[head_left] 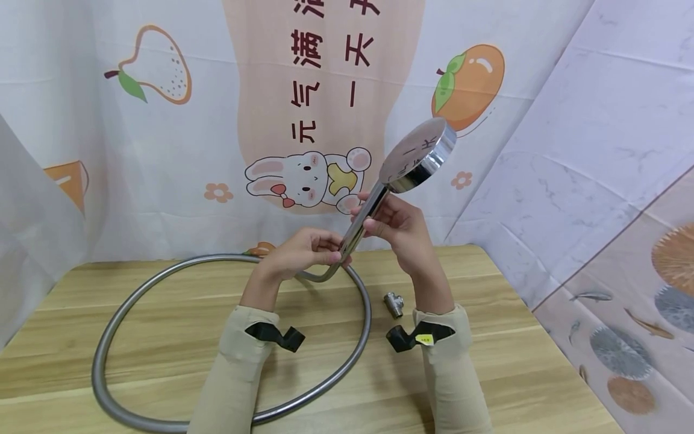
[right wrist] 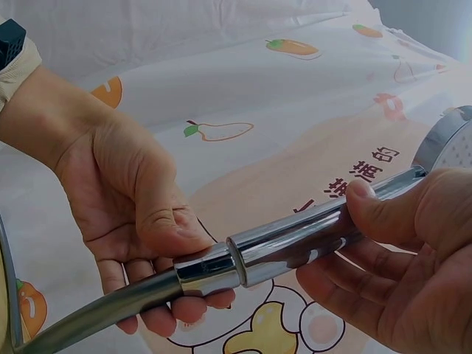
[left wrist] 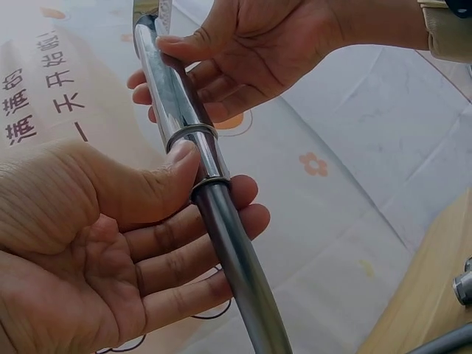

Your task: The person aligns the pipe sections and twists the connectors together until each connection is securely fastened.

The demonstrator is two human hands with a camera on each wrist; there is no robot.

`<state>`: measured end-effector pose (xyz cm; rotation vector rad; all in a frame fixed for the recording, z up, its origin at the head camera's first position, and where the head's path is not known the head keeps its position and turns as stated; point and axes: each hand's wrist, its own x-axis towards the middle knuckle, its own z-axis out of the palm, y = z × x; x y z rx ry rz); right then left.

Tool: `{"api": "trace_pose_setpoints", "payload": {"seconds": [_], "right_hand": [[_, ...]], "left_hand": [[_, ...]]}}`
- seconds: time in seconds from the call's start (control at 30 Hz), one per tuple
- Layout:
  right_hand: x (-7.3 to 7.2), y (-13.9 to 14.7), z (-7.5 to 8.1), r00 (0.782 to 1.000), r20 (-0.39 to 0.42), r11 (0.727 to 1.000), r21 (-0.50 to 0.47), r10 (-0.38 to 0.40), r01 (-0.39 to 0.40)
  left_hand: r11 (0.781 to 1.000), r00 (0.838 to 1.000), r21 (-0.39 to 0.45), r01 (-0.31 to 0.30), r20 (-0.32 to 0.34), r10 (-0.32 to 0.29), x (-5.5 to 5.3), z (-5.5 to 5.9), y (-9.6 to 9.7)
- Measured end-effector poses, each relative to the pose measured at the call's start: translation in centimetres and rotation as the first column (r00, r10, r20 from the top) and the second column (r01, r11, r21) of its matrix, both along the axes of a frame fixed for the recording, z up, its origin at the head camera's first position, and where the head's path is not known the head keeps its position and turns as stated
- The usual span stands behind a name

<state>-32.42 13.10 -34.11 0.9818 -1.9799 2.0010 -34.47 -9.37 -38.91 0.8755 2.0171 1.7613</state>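
Note:
A chrome shower head [head_left: 420, 154] is raised above the table, tilted with its round head up and to the right. My right hand [head_left: 403, 232] grips its handle [right wrist: 295, 240] between thumb and fingers. Lower down, my left hand [head_left: 303, 253] pinches the chrome connector nut [right wrist: 210, 269] of the grey shower hose [left wrist: 240, 269]. In the right wrist view, nut and handle end meet with a thin seam between them. From the nut the hose droops to the table and lies there in a wide loop. How far the threads are engaged is hidden.
A small chrome tee valve [head_left: 394, 305] lies on the wooden table [head_left: 504, 361], right of the hose loop and near my right wrist. Behind the table hangs a printed cloth [head_left: 179, 150]; another cloth [head_left: 612, 253] covers the right side.

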Motion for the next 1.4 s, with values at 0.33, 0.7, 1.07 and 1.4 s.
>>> {"api": "trace_pose_setpoints", "payload": {"seconds": [0.33,0.7,1.07,1.4], "right_hand": [[0.04,0.05,0.01,1.0,0.002,1.0,0.011,0.001,-0.001],[0.0,0.07,-0.12,1.0,0.013,1.0,0.024,-0.003,0.003],[0.07,0.17,0.0,1.0,0.001,1.0,0.008,0.0,0.0],[-0.08,0.13,0.0,1.0,-0.005,1.0,0.02,0.002,-0.002]], "left_hand": [[0.996,0.996,0.043,0.083,-0.02,-0.082,0.05,-0.1,-0.52],[0.987,0.985,-0.019,0.159,-0.06,-0.16,-0.17,-0.14,-0.44],[0.999,0.999,-0.015,0.043,-0.029,-0.044,-0.16,-0.23,0.11],[0.999,0.999,-0.032,0.033,-0.037,-0.034,-0.18,-0.27,0.18]]}}
